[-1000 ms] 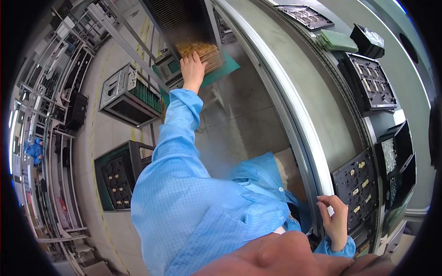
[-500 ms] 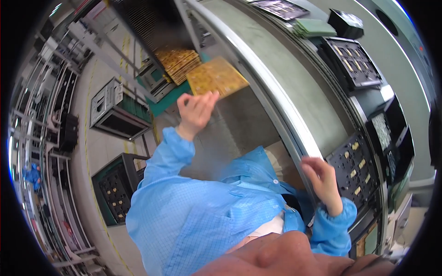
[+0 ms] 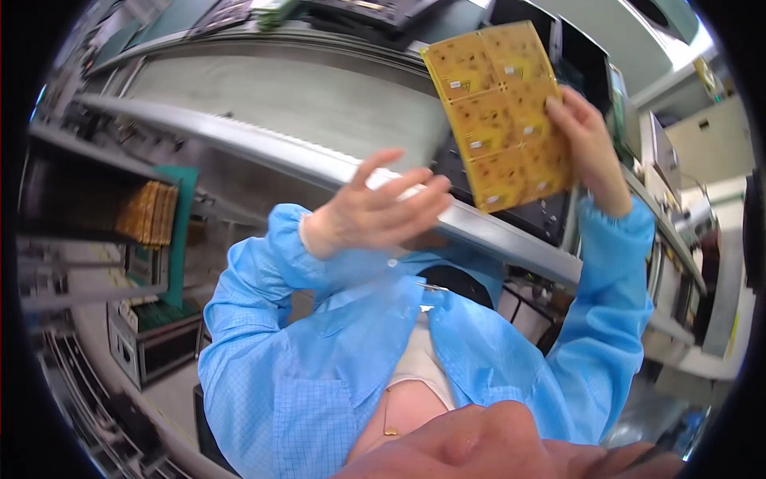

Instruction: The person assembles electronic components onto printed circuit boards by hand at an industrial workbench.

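Observation:
A yellow circuit board panel (image 3: 499, 120), divided into several sections with small white labels, is tilted above the bench. My right hand (image 3: 594, 152) grips it by its right edge, thumb on the face turned toward me. My left hand (image 3: 375, 211) is off the panel, to its lower left, fingers spread with nothing in them. Partly covered by the panel, a black tray (image 3: 546, 222) sits on the line by the metal rail.
A silver rail (image 3: 255, 152) runs along the near side of the grey conveyor bed (image 3: 303, 104). At left stands a dark rack holding several yellow panels (image 3: 152, 211), with a metal-framed box (image 3: 155, 343) near it. Green pieces (image 3: 275, 12) lie at the back.
My view has swung right, away from the rack. The yellow panel, then at my left hand, is now in my right hand over the black tray. My left hand has come free of it.

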Demonstrator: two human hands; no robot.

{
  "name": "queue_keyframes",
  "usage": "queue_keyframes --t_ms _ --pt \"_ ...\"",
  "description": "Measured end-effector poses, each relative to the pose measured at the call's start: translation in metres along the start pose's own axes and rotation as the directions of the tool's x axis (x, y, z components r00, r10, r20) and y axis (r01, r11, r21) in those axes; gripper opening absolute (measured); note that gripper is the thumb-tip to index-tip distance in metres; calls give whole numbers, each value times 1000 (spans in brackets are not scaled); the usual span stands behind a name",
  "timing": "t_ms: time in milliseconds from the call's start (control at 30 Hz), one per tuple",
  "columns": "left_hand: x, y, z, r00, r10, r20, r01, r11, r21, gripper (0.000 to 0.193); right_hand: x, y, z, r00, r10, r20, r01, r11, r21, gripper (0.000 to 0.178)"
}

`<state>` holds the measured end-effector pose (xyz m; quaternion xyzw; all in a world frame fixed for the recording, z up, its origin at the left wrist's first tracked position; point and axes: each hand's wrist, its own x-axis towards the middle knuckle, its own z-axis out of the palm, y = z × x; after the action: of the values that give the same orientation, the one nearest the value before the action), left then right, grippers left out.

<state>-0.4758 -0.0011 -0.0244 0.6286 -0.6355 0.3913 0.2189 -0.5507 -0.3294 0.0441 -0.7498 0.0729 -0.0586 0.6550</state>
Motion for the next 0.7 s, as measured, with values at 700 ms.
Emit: queue_keyframes --t_ms 700 --pt "13 -48 29 999 -48 23 49 996 -72 26 39 64 -46 936 243 254 -94 869 -485 30"
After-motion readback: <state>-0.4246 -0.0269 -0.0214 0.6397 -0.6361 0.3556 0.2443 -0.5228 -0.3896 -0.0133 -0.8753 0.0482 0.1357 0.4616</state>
